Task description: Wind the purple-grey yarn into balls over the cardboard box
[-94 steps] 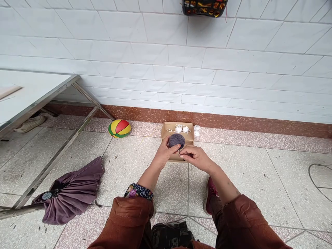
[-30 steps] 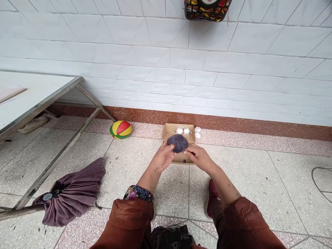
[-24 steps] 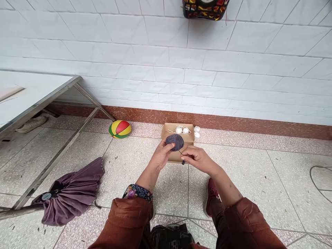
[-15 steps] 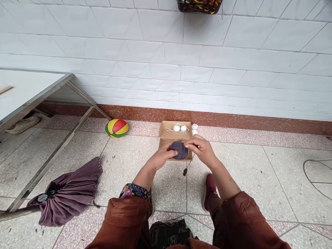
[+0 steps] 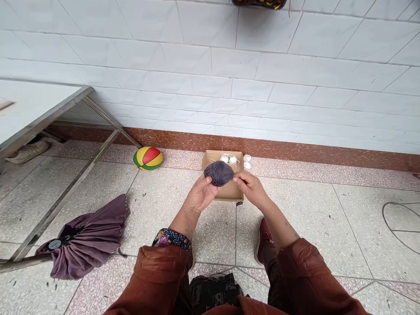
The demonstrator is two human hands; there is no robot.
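Yarn (image 5: 218, 173), dark slate grey with a faint purple cast, sits near the middle of my feed. It is wound into a plump oblong ball, rounded at the left end and narrowing to the right, a bit like a lemon on its side. The strands lie in several directions: a band of them wraps over the middle from top to bottom, and others run lengthwise toward the ends. From where I watch, the surface looks matt and fairly tightly packed.

It is held in the air, and from my angle it covers part of an open cardboard box (image 5: 231, 192) on the floor. The left hand (image 5: 201, 192) carries it from the near side, thumb laid against the ball and palm turned partly up; I cannot make out every finger behind it. The right hand (image 5: 251, 186) has thumb and fingers pinched at the narrow right end, though I cannot tell whether they grip a single strand or the ball itself.

Just off the box's near right corner I see a small dark tuft (image 5: 239, 203), too small for me to read clearly. Two white balls (image 5: 225, 159) with loose pale string lie in the far part of the box, and two more white bundles (image 5: 247, 157) rest just beside its right wall.
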